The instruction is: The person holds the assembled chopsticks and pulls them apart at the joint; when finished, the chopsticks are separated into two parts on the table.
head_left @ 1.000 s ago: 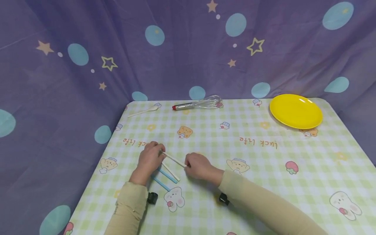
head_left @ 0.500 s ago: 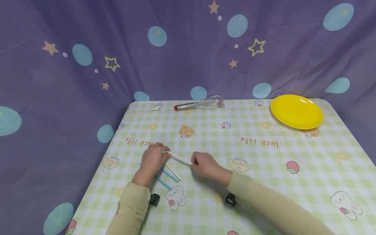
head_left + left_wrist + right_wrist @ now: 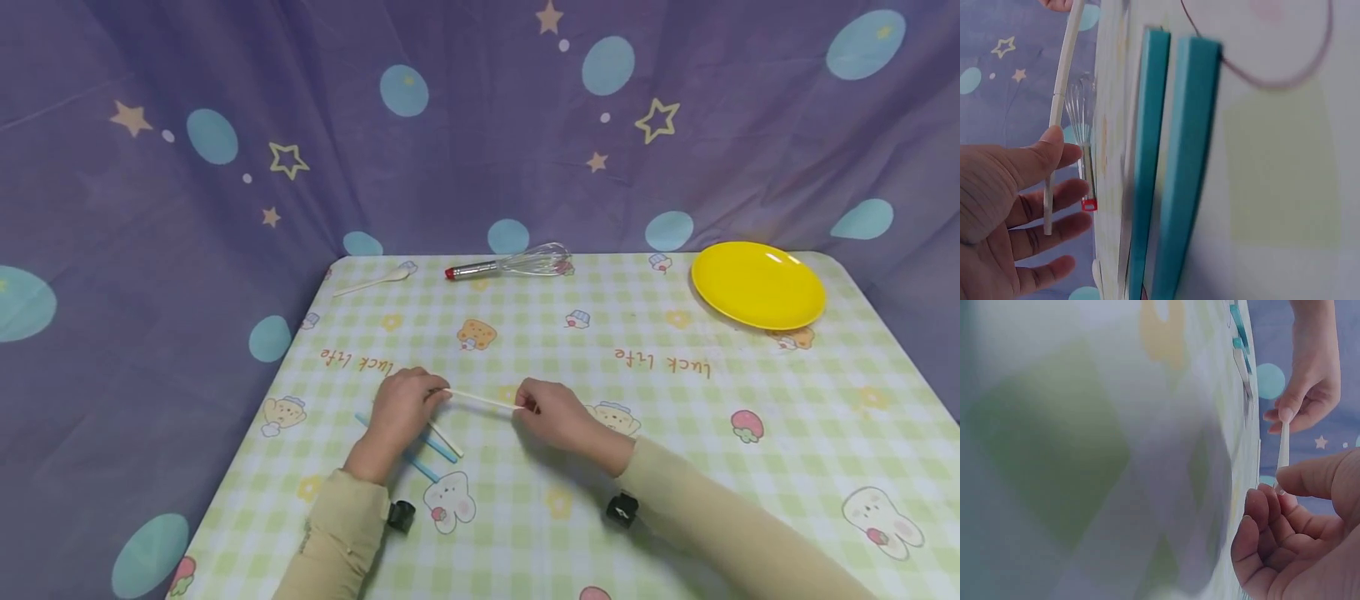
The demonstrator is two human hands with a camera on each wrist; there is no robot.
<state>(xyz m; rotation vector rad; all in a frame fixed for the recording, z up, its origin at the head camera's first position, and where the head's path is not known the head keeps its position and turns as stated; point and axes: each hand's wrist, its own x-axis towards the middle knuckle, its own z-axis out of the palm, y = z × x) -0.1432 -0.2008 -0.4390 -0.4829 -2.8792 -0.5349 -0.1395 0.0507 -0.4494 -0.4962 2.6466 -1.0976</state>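
A white chopstick (image 3: 482, 399) is held off the tablecloth between both hands, sloping slightly down to the right. My left hand (image 3: 405, 406) pinches it between thumb and forefinger; in the left wrist view its other fingers are spread and a short end of the chopstick (image 3: 1048, 206) pokes out below the thumb. At the opposite end, my right hand (image 3: 558, 415) pinches the tip with thumb and fingers, as the right wrist view confirms. Beneath the left hand lie a second white chopstick (image 3: 449, 440) and two blue chopsticks (image 3: 1188, 150), partly hidden by that hand in the head view.
Toward the back of the table are a pale spoon (image 3: 375, 282) on the left and a whisk (image 3: 510, 264) with a red-tipped handle. A yellow plate (image 3: 757, 286) sits at the back right. Purple curtains (image 3: 465, 167) hang behind the checked tablecloth (image 3: 712, 467).
Both hands have shifted right, the right one further. The held chopstick has gone with them and lies closer to level. More of one blue chopstick's left end shows.
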